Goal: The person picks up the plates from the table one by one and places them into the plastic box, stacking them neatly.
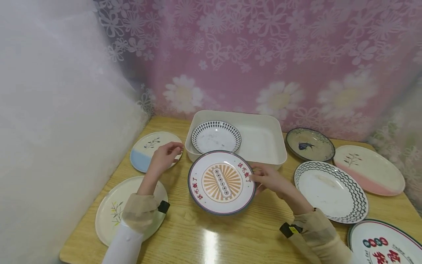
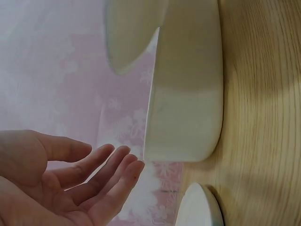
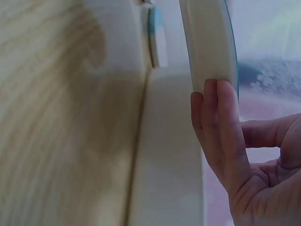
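Pink flower-patterned curtain (image 1: 230, 69) behind, white sheeting (image 1: 59, 110) at left, pale wooden tabletop (image 1: 179, 234), bright glare (image 1: 210, 245) on it

Red Chinese characters, seemingly "該吃飯了", appear twice along the rim of a sunburst-printed plate (image 1: 222, 182), while the signs in its central banner (image 1: 217, 174) are too small to make out. At lower right, another white plate (image 1: 389, 242), cut off by the head view's edge, bears bold red characters, round badges and fine print, none clearly legible
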### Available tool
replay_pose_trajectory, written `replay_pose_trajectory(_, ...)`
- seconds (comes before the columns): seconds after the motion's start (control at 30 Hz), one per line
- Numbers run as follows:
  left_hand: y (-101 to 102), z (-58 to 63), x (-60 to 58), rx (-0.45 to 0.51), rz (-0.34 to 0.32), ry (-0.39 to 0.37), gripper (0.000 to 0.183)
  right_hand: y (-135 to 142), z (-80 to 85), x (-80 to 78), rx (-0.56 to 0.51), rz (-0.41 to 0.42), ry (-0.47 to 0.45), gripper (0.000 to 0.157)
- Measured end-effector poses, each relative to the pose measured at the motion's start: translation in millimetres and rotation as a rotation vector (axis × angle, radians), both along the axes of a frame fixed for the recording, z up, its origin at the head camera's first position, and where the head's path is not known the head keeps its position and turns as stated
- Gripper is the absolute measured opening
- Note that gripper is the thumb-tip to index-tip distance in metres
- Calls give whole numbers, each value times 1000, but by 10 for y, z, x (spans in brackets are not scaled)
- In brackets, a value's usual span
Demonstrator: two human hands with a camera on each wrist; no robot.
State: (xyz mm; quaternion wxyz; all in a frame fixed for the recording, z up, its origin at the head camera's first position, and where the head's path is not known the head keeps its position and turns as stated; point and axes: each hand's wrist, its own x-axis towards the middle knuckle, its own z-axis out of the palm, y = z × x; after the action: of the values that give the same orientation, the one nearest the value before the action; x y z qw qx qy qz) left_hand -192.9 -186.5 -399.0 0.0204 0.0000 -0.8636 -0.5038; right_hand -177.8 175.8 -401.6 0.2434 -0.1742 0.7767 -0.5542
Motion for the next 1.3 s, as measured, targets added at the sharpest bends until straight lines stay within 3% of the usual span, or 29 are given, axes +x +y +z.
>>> replay_pose_trajectory(0.27, 247, 39, 64, 174, -204, -96, 44, 164, 253, -81, -4, -96, 18, 39)
replay_pose_trajectory(0.47, 409, 71, 134, 341, -278, -141, 45, 185, 330, -122, -14, -129, 40, 43)
replay_pose_trajectory(0.6, 457, 39, 149, 360, -329, -165, 41, 169, 300, -123, -14, -159, 27, 43)
replay_pose_trajectory(0.8, 444, -36, 138, 390, -338, -199, 40, 144, 208, -129, -15, -173, -8, 45)
replay_pose_trajectory(1.1, 389, -36, 132, 458, -399, -236, 43, 178, 157, -143, -42, -169, -14, 49)
replay_pose_trajectory(1.3, 360, -49, 137, 471, -381, -231, 43, 148, 130, -144, -12, -166, -4, 50)
